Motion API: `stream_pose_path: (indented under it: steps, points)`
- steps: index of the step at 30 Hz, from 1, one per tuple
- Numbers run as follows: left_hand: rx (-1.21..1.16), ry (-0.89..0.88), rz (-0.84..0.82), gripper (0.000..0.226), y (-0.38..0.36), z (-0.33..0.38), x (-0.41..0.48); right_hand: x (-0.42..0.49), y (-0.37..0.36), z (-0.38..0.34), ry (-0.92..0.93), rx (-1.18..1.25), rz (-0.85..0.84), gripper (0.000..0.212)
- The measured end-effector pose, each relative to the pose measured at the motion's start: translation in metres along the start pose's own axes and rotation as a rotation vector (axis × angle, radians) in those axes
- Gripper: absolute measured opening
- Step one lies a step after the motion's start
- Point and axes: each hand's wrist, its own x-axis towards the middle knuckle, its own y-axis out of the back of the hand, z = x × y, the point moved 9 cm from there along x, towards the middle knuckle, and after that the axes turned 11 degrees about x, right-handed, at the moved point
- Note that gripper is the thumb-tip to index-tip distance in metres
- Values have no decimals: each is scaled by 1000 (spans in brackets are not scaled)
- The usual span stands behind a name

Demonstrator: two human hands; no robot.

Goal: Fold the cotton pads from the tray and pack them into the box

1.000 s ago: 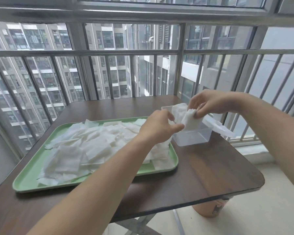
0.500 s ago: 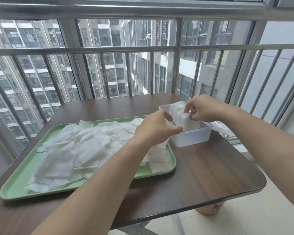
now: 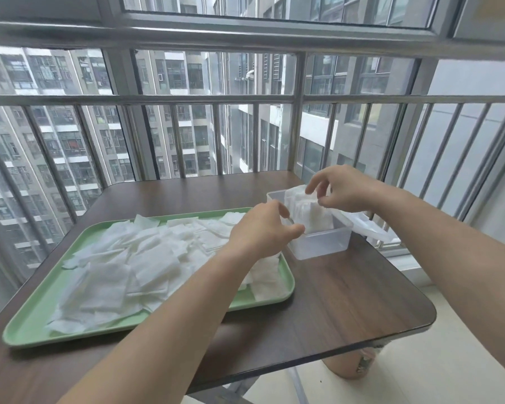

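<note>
The right grip (image 3: 343, 189) hovers over the box (image 3: 321, 243), fingers loosely curled and spread, holding nothing that can be seen. Half a second ago it was pressing a folded pad down into the box. Now it has let go and lifted, so that pad looks delivered. The left grip (image 3: 260, 228) stays at the box's 9 o'clock side with fingers curled and its thumb tip at the near rim. It cannot be told whether it pinches a pad or only steadies the box.

The packed pads (image 3: 309, 214) stand on edge in the clear box, rising above its rim. The box's lid (image 3: 368, 225) lies open at 3 o'clock. At 9 o'clock from the box sits a green tray (image 3: 35, 325), heaped with loose pads (image 3: 129, 263), so most of the task likely remains, with another pad to fetch next.

Everything rests on a dark wood-look table (image 3: 347, 293) beside a metal railing (image 3: 187, 99). Below the table, at 5 o'clock, stands a brown cup (image 3: 353, 363) with a label too blurred to read. No other writing or brand is visible.
</note>
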Motion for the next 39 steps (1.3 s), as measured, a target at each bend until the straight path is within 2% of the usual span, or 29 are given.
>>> stream_pose_path:
  steps: [4, 7, 9, 15, 18, 25, 31, 35, 37, 39]
  points:
    - [2, -10, -13, 44, 12, 0, -6, -4, 6, -29, 74, 44, 49, 23]
    - [-4, -24, -6, 29, 30, -8, -16, -8, 4, -58, 144, 117, 63, 16]
    - [3, -23, 6, 30, 44, -19, -24, -8, -4, -77, 185, 181, 53, 14]
    - [26, 74, 37, 22, 85, -78, -43, 3, -54, -117, 210, 260, -106, 18]
    - [16, 124, 55, 6, 94, -113, -46, 11, -85, -129, 199, 225, -213, 20]
    - [-66, 109, 132, 19, 106, -146, -34, 25, -127, -137, 166, 11, -219, 26]
    - [-152, 69, 207, 14, 117, -145, -19, 37, -132, -132, 126, 80, -146, 19]
    - [-210, 47, 307, 10, 121, -146, -13, 39, -109, -129, 142, 134, 30, 13]
    - [-229, 21, 376, 8, 125, -145, -17, 38, -93, -131, 172, 280, 142, 11]
    - [-276, -22, 389, 28, 124, -143, -23, 37, -86, -131, 180, 615, 161, 10]
